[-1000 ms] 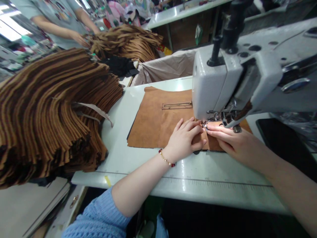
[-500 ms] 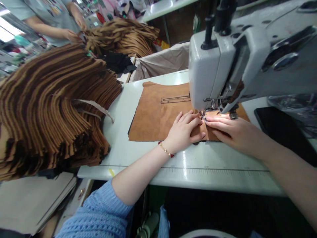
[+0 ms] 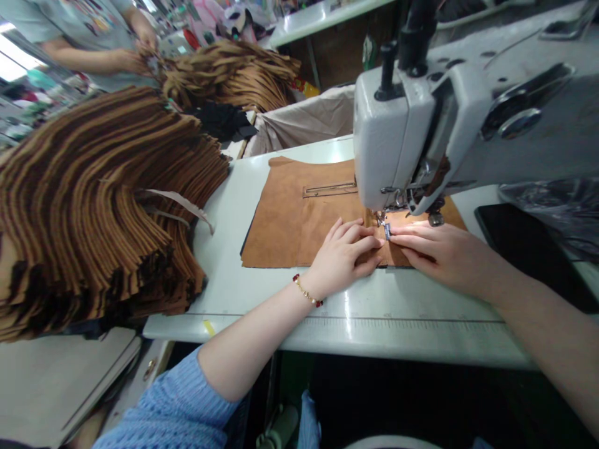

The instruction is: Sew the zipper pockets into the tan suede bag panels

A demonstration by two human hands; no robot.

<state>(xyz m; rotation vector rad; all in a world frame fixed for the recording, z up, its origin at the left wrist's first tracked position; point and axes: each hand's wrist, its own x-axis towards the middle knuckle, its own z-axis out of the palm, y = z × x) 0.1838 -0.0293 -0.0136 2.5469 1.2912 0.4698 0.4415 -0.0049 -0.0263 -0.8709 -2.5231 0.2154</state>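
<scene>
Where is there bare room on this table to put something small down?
Bare tabletop shows between the stack and brown panel, and in front of the panel between the left forearm and right forearm. It's crowded under the machine, where the left hand and right hand rest on the panel, and around the black slab.

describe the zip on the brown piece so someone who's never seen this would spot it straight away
Find the white sewing machine on the right, then the flat brown piece lying partly under it. On that piece, just left of the machine and beyond the left hand, is the zip: a thin metallic strip inside a narrow rectangular outline, unlike the plain brown around it.
</scene>
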